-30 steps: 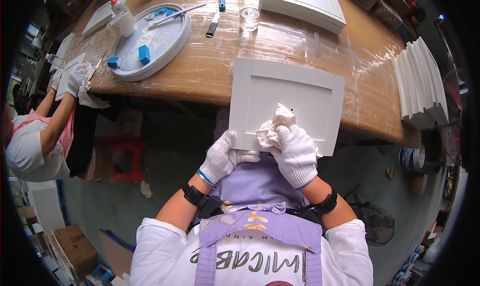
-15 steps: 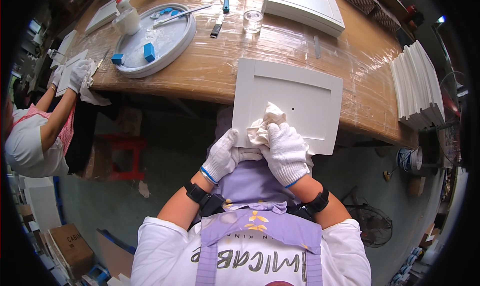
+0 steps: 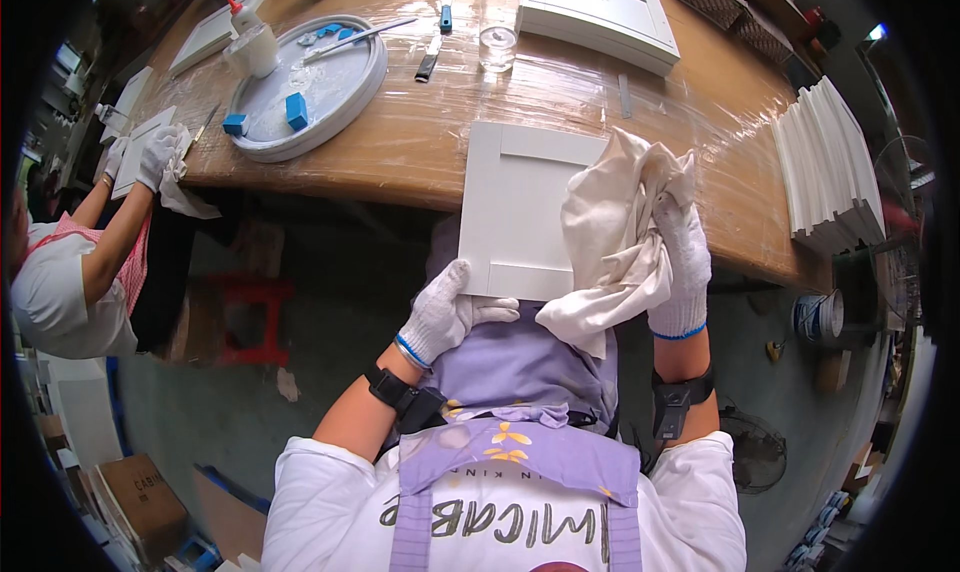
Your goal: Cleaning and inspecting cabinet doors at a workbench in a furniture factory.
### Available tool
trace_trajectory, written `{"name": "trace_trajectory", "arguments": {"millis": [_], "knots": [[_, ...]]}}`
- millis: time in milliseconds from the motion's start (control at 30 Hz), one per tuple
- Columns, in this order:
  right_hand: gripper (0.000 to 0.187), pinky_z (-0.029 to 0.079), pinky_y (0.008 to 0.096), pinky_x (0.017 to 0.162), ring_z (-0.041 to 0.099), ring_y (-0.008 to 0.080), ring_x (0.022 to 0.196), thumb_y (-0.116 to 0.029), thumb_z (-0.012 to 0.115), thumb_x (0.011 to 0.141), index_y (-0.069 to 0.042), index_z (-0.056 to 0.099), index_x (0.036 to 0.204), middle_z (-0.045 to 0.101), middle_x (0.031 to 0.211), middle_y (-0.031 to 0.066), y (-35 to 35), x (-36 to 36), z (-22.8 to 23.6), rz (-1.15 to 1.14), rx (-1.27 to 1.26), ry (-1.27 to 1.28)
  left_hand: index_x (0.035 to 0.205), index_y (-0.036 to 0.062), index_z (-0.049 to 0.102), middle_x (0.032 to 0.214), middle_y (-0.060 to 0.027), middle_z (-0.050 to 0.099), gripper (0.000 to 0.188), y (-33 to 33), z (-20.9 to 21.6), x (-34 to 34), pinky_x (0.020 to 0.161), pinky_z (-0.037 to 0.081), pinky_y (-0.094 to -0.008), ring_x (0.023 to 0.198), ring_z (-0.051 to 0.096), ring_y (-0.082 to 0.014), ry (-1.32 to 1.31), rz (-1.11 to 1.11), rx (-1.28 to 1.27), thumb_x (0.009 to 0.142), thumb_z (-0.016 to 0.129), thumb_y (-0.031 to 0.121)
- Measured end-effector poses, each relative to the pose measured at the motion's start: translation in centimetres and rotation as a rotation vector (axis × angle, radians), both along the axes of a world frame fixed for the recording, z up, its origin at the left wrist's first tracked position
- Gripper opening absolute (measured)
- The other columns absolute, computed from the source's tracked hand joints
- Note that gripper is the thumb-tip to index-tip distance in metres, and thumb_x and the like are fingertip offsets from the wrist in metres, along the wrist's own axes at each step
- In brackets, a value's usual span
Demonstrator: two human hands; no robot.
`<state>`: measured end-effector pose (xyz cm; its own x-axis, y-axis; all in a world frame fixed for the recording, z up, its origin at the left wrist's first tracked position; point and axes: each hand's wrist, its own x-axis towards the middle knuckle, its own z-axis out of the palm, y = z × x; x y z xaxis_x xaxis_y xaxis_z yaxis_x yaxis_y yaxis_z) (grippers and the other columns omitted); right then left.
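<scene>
A white framed panel (image 3: 520,207) with a recessed middle rests against the near edge of the table, tilted toward me. My left hand (image 3: 445,310), in a white knit glove, grips its lower left corner, thumb on the face and fingers beneath. A crumpled off-white cloth (image 3: 615,242) hangs over the right part of the panel and hides it. My right hand (image 3: 685,257), gloved too, is closed on that cloth at the panel's right side.
Across the film-covered table (image 3: 420,137) stand a round white tray (image 3: 375,82) with blue blocks and a brush, a glue bottle (image 3: 250,47), a clear bottle (image 3: 497,47) and stacked panels (image 3: 600,17). More panels (image 3: 825,167) stand at right. A co-worker (image 3: 80,282) wipes a panel at left.
My right hand has moved right, from the panel's lower middle to its right side. The bunched cloth has spread out over the panel. My left hand keeps its hold on the corner.
</scene>
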<state>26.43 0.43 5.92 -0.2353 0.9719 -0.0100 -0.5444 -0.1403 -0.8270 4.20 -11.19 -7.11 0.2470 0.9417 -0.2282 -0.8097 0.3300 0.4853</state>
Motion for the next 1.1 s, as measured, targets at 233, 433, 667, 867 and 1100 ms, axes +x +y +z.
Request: {"name": "trace_trajectory", "arguments": {"millis": [233,433,667,867,1100], "knots": [[0.053,0.037,0.0500,0.104,0.049,0.0408,0.121,-0.035,0.070,0.077,-0.016,0.061,0.125,0.057,0.125,0.0202,-4.6,-7.6,-3.5,0.172,0.981,-1.302,0.142,0.0078,0.038,0.137,-0.0122,0.051,0.049,-0.6,-0.4,0.0,0.101,0.046,-0.0461,0.122,0.054,-0.0274,0.079,0.114,-0.016,0.103,0.036,0.037],[0.068,0.020,0.0642,0.110,0.039,0.0432,0.131,-0.044,0.066,0.077,-0.013,0.052,0.136,0.046,0.142,0.0178,-6.5,-7.8,-8.5,0.181,1.127,-1.451,0.139,0.0110,0.042,0.138,-0.0093,0.050,0.049,-0.2,-3.1,-0.2,0.106,0.043,-0.0408,0.126,0.051,-0.0251,-0.012,0.218,-0.042,0.103,0.034,0.043],[0.069,0.028,0.0601,0.108,0.046,0.0386,0.125,-0.030,0.070,0.069,-0.010,0.054,0.132,0.052,0.134,0.0168,-5.0,-0.2,-7.6,0.188,1.208,-1.558,0.135,-0.0016,0.041,0.132,-0.0204,0.053,0.051,0.3,-0.3,1.0,0.093,0.052,-0.0521,0.115,0.059,-0.0338,0.045,0.275,-0.100,0.101,0.044,0.036],[0.051,0.053,0.0416,0.080,0.062,0.0316,0.087,-0.011,0.069,0.073,-0.009,0.059,0.122,0.060,0.111,0.0125,-2.8,13.6,-8.0,0.163,1.078,-1.874,0.133,-0.0062,0.039,0.114,-0.0326,0.058,0.057,-0.4,0.1,0.5,0.073,0.060,-0.0528,0.088,0.068,-0.0431,0.083,0.142,-0.117,0.100,0.045,0.040],[0.043,0.054,0.0287,0.079,0.064,0.0166,0.099,0.001,0.057,0.086,0.001,0.054,0.129,0.065,0.115,0.0107,-1.9,26.1,-5.5,-0.310,0.078,-1.290,0.132,-0.0079,0.039,0.112,-0.0327,0.059,0.056,-0.2,0.1,0.6,0.075,0.060,-0.0545,0.088,0.068,-0.0431,0.097,0.159,-0.101,0.101,0.044,0.038]]}}
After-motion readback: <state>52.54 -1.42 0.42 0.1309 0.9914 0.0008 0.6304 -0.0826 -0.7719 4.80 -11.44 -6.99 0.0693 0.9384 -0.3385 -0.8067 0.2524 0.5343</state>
